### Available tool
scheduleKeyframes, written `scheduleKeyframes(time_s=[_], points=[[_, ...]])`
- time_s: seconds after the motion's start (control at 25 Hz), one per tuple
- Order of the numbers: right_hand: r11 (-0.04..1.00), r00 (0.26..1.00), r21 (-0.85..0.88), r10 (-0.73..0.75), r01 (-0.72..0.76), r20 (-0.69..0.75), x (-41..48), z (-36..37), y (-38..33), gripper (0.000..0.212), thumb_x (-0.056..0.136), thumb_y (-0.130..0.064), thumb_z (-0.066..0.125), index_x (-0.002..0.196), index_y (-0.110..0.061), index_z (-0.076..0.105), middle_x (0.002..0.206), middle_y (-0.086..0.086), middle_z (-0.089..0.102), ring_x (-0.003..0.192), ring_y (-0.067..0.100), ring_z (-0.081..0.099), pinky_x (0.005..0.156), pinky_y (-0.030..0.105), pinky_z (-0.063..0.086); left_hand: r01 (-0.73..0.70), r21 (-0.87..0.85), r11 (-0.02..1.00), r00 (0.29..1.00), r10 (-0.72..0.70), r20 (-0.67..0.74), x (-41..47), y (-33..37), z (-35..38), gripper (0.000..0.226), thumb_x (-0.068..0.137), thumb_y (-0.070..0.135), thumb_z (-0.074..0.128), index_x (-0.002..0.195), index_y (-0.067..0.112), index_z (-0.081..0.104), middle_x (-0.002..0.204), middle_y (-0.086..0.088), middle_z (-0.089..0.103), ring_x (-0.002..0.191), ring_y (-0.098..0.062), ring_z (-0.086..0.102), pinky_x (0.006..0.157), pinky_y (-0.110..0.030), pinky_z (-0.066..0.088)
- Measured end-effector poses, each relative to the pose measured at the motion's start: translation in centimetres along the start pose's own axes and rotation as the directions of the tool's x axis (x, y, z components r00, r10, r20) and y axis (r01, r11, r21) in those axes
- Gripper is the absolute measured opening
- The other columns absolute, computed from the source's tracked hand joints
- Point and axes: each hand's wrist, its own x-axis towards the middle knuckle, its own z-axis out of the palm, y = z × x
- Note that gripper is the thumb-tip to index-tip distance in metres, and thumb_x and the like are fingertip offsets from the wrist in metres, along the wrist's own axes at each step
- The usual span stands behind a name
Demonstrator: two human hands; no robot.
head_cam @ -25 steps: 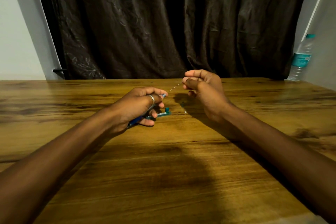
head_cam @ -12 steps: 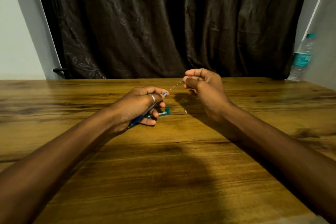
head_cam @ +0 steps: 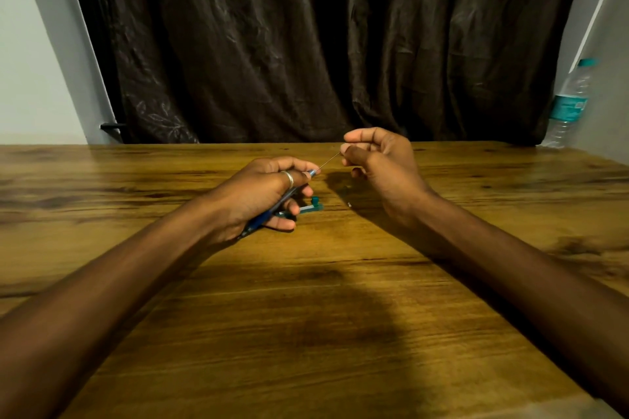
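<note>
My left hand grips a blue pen-like barrel above the wooden table, its tip pointing right and up. A thin rod runs from that tip to my right hand, which pinches the rod's far end between thumb and finger. Just under my left fingers a small teal cap piece lies on the table. A tiny dark bit lies to its right, in the shadow of my right hand.
A dark curtain hangs behind the table's far edge. A clear water bottle with a teal label stands at the back right by the wall. A black handle sticks out at the back left.
Both hands hold much the same pose. My right hand has shifted very slightly, the rod still stretched between the two hands.
</note>
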Motion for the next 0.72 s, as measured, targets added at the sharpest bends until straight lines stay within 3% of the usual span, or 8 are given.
scheduleKeyframes(time_s=[0.24, 0.52, 0.72], points=[[1.0, 0.998, 0.007, -0.004, 0.003, 0.065, -0.7, 0.7, 0.1, 0.016, 0.091, 0.001, 0.068, 0.106, -0.005, 0.067, 0.074, 0.004, 0.069, 0.064, 0.006, 0.064, 0.058, 0.018, 0.051, -0.011, 0.017, 1.0, 1.0, 0.01, 0.011, 0.1, -0.2, 0.1, 0.02, 0.102, 0.025, 0.057, 0.116, 0.031, 0.071, 0.089, 0.004, 0.07, 0.056, -0.004, 0.062, 0.051, -0.025, 0.056], [0.992, 0.987, -0.078, -0.084, 0.095, 0.138, -1.1, 1.0, 0.6, 0.017, 0.087, 0.003, 0.071, 0.098, -0.011, 0.069, 0.086, 0.022, 0.074, 0.077, 0.016, 0.069, 0.071, 0.027, 0.055, -0.02, 0.034, 0.999, 1.0, 0.021, -0.018, 0.3, -0.4, 0.1, 0.017, 0.102, 0.026, 0.058, 0.113, 0.031, 0.07, 0.093, 0.003, 0.072, 0.054, -0.003, 0.062, 0.051, -0.024, 0.056], [0.972, 0.972, -0.144, -0.158, 0.184, 0.175, -0.9, 0.9, 1.1, 0.017, 0.086, -0.006, 0.074, 0.093, -0.021, 0.072, 0.078, 0.004, 0.078, 0.073, 0.01, 0.072, 0.067, 0.023, 0.054, -0.017, 0.023, 1.0, 0.999, 0.018, -0.033, 0.5, -0.6, -0.1, 0.015, 0.1, 0.027, 0.061, 0.111, 0.03, 0.07, 0.086, 0.006, 0.076, 0.054, -0.003, 0.063, 0.051, -0.024, 0.056]])
